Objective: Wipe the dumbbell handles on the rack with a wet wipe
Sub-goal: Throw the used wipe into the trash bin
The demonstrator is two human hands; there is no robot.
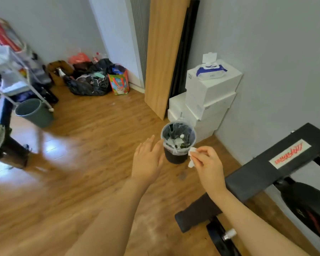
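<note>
Two hands were in view: right hand (209, 163) pinched a crumpled wet wipe (192, 157), partly hidden by fingers, just right of the lined bin (177, 143). Left hand (148, 159) hovered flat, fingers apart, blurred. Dumbbell rack not seen; wipe pack (211, 70) far on boxes (211, 89).

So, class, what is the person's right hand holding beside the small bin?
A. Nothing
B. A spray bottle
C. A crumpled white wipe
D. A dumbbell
C: the right hand pinches a crumpled white wipe beside the bin.
</note>
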